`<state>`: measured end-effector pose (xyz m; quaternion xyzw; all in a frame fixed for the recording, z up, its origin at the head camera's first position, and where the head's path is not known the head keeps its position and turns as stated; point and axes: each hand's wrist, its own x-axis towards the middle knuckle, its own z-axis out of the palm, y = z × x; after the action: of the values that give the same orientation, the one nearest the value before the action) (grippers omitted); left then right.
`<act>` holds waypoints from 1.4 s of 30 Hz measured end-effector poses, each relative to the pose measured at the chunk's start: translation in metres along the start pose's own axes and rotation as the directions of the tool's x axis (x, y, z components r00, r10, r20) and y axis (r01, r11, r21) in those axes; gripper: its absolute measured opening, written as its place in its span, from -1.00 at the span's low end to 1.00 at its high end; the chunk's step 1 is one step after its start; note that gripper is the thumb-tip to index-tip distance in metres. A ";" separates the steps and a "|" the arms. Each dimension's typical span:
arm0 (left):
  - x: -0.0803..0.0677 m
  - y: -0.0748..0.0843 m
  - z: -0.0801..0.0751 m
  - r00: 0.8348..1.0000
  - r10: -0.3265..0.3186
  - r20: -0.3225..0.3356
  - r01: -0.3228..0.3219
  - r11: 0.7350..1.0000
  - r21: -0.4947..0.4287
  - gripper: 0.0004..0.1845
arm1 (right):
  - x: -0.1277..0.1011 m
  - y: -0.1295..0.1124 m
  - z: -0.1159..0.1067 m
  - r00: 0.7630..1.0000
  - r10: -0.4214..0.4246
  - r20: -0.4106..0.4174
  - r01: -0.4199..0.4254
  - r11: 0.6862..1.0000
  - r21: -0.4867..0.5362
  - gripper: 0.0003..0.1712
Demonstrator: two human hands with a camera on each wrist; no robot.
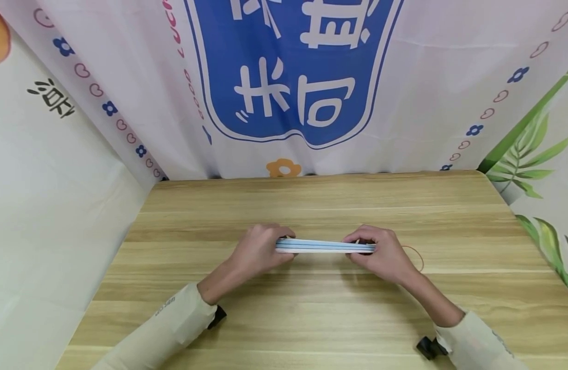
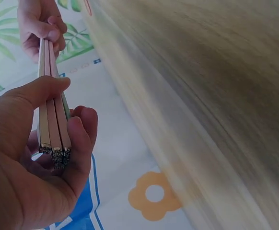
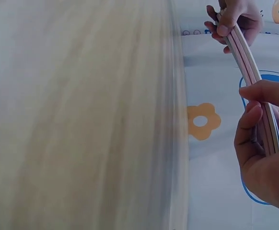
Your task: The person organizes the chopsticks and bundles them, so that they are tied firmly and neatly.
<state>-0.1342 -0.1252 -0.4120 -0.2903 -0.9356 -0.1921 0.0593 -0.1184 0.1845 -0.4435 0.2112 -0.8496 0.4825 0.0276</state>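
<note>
A thin bundle of several pencil-like sticks (image 1: 325, 246) lies level just above the wooden table (image 1: 311, 318), held at both ends. My left hand (image 1: 265, 246) grips its left end between thumb and curled fingers. My right hand (image 1: 372, 245) grips the right end the same way. In the left wrist view the bundle (image 2: 51, 120) shows pink, white and green sticks with dark tips in my left hand (image 2: 63, 124), and the right hand (image 2: 41, 28) holds the far end. The right wrist view shows the bundle (image 3: 245, 57) between the right hand (image 3: 261, 139) and the left hand (image 3: 233, 21).
A thin rubber band (image 1: 417, 257) lies on the table just right of my right hand. A printed cloth backdrop (image 1: 293, 77) hangs behind the table, with printed panels at both sides. The table's far edge meets the backdrop.
</note>
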 end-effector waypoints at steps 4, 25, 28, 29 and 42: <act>0.001 0.004 0.002 0.999 0.035 -0.004 -0.035 0.999 0.005 -0.66 | 0.002 -0.002 0.000 1.000 0.003 -0.004 -0.003 1.000 -0.022 -0.65; 0.005 0.015 -0.002 0.994 0.084 0.075 -0.083 0.996 -0.022 -0.81 | 0.003 -0.004 -0.004 1.000 0.027 0.014 -0.027 0.998 0.051 -0.65; 0.006 0.013 0.001 0.989 0.115 0.091 -0.110 0.992 -0.058 -0.80 | 0.002 -0.004 -0.004 0.998 0.036 0.041 -0.038 0.998 0.050 -0.65; 0.006 0.013 0.001 0.988 0.123 0.090 -0.117 0.991 -0.070 -0.81 | 0.001 -0.004 -0.005 0.998 0.039 0.049 -0.041 0.998 0.049 -0.65; 0.004 0.007 0.002 0.986 0.150 0.065 -0.143 0.984 -0.110 -0.83 | -0.008 0.000 -0.023 0.993 0.032 0.115 -0.033 0.999 0.003 -0.71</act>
<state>-0.1338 -0.1172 -0.4107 -0.3679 -0.9018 -0.2252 0.0238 -0.1148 0.2060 -0.4332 0.2247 -0.8519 0.4721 -0.0299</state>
